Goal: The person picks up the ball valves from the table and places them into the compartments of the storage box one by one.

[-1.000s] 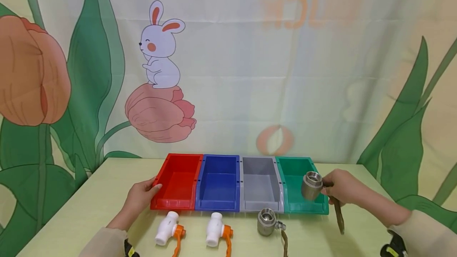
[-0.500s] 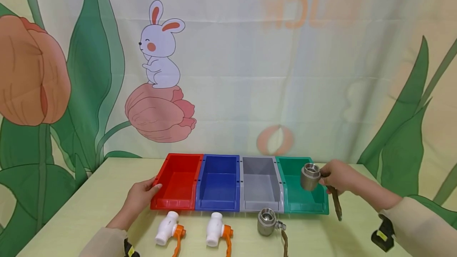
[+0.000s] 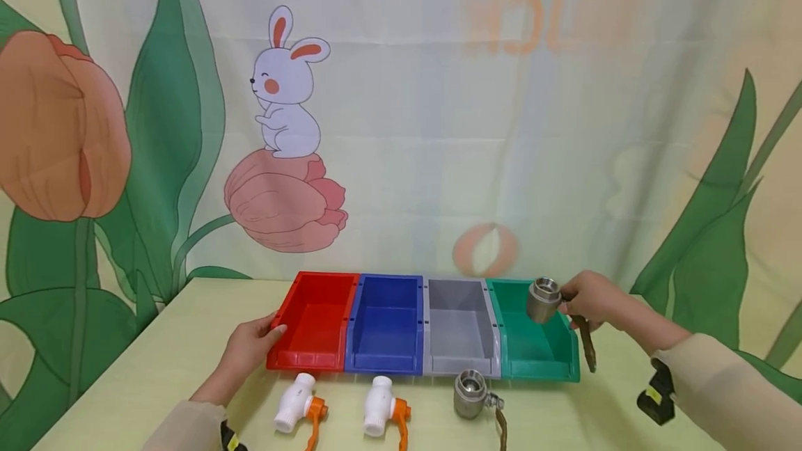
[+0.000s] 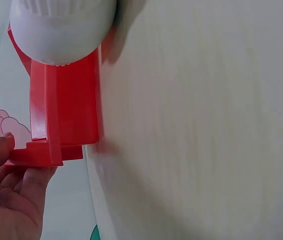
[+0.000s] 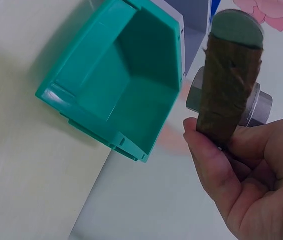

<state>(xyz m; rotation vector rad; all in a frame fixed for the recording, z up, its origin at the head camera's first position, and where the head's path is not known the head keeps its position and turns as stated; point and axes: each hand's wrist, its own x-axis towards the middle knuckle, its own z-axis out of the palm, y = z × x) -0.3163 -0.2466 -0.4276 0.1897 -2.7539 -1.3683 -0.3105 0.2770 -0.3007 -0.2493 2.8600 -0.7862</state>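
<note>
My left hand [image 3: 243, 348] grips the left side wall of a red bin [image 3: 308, 362], thumb over the rim and fingers outside, as the left wrist view shows. My right hand [image 3: 598, 299] pinches a metal ball valve [image 3: 542, 303] near the base of its brown-wrapped lever [image 5: 230, 82]. The valve hangs above the green bin [image 3: 540, 369], its round opening facing up and its lever pointing down to the right. In the right wrist view the green bin holds nothing, and the lever partly hides the valve body [image 5: 196, 92].
Blue [image 3: 384, 363] and grey [image 3: 462, 366] bins stand between the red and green ones in one joined row. In front lie two white plastic valves [image 3: 294, 406] [image 3: 378, 409] with orange levers and a second metal valve [image 3: 470, 399]. A printed curtain [image 3: 401, 124] hangs behind the table.
My right hand has risen and moved slightly away with the metal ball valve, still over the green bin. My left hand stays on the red bin. The head view has shifted a little.
</note>
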